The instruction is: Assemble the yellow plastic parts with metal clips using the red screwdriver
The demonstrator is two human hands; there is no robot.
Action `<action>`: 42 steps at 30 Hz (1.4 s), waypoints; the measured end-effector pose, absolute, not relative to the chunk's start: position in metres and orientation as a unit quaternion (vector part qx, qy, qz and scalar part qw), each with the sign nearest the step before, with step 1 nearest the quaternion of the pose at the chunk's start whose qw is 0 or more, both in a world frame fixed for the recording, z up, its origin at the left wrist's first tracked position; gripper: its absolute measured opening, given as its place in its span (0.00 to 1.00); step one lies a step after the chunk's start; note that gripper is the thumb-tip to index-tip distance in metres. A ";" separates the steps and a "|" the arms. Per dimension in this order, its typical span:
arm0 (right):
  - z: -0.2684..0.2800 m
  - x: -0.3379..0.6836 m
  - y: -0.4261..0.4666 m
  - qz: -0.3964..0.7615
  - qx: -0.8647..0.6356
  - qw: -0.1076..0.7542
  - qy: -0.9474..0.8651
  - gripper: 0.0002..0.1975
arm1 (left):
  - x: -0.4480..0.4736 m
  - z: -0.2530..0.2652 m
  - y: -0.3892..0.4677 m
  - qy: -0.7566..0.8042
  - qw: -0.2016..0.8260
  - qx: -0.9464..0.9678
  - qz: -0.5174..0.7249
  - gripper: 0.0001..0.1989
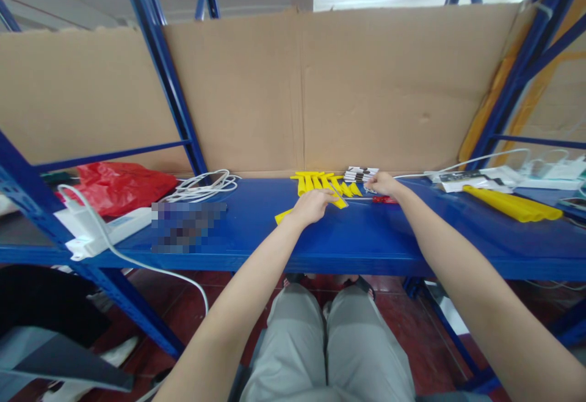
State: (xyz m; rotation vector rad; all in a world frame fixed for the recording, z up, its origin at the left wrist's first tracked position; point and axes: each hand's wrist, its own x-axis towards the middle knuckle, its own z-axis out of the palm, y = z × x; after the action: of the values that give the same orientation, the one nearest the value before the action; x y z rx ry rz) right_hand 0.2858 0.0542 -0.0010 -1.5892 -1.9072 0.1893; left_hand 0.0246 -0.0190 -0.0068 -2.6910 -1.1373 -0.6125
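Observation:
On the blue shelf top (256, 237), my left hand (314, 205) is closed around a yellow plastic piece (284, 215), which shows on the left of the hand. More yellow shows by its fingertips, and I cannot tell if it is the same piece. Just behind lie several yellow pieces (307, 183) in a row, with small yellow wedges (354, 189) to their right. My right hand (384, 183) has its fingertips pinched together at a few small silvery bits (370, 190); what they grip is too small to name. A red-handled screwdriver (384, 199) lies below that hand.
White-and-black small parts (359, 174) are stacked near the cardboard back wall (389, 85). Long yellow pieces (508, 204) lie at right. At left are a power strip (123, 225), a red plastic bag (119, 185) and a coiled white cable (206, 185). Blue posts (171, 85) frame the shelf.

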 end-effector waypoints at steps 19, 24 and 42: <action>-0.002 0.219 0.009 0.173 -0.425 0.339 -0.821 0.07 | 0.024 -0.010 -0.011 -0.373 0.072 -0.896 -0.228 0.23; -0.004 0.213 0.009 0.171 -0.429 0.327 -0.825 0.06 | 0.023 -0.013 -0.007 -0.333 0.089 -0.909 -0.233 0.22; -0.004 0.206 0.002 0.133 -0.426 0.320 -0.836 0.08 | 0.023 -0.010 -0.008 -0.323 0.085 -0.917 -0.220 0.22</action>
State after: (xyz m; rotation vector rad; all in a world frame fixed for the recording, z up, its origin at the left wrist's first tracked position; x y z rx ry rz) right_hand 0.2059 0.0020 -0.0038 -1.1206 -2.1973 0.3484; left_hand 0.0232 -0.0078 -0.0098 -2.7333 -0.9622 -0.6569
